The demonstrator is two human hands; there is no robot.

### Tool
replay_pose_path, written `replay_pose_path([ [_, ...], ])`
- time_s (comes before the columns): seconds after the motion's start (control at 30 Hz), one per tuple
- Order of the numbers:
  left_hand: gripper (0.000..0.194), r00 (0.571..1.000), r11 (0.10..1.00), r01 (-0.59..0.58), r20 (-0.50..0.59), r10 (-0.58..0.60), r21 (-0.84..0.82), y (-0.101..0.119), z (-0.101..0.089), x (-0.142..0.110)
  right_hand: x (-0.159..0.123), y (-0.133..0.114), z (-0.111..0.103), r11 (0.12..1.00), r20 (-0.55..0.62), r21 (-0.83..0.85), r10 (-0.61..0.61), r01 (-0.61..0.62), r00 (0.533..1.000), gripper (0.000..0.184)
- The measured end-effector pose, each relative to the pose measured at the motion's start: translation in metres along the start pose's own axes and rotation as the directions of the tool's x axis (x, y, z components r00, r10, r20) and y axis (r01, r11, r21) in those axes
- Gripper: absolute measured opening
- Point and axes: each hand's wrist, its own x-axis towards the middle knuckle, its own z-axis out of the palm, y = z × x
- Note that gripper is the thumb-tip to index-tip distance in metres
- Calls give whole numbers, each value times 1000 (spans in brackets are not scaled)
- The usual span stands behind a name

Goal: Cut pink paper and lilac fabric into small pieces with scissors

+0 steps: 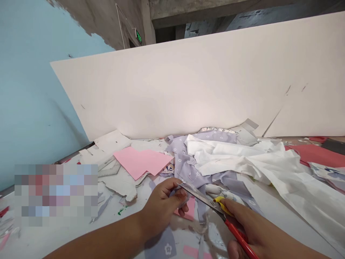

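My right hand (250, 230) is closed round the red and yellow handles of a pair of scissors (207, 201), whose blades point up and left. My left hand (161, 205) pinches a small scrap of lilac flowered fabric (176, 189) right at the blade tips. Just beyond the hands lies a heap of lilac flowered cloth (188, 158) mixed with white cloth (242, 162). A small pink scrap (190, 210) lies under the blades.
A pink paper sheet (140, 162) and white paper offcuts (113, 144) lie at the left on the white table (269, 212). Red paper (315, 153) is at the right. A large white board (202, 79) leans behind. A blue wall (29, 90) stands at the left.
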Motion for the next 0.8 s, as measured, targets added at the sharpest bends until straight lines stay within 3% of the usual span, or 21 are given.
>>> replay_pose_path([
  [0.23,19,1000,999,7,7,-7,36,1,0,1,1,-11,-9,996,69,-11,88,-87,994,14],
  [0.57,21,1000,997,27,3,-27,76,0,-2,2,2,-15,-6,993,56,-54,104,-101,993,10],
  [0.8,24,999,996,39,3,-39,81,-1,-2,0,2,-15,-6,992,126,-7,128,-128,984,6],
])
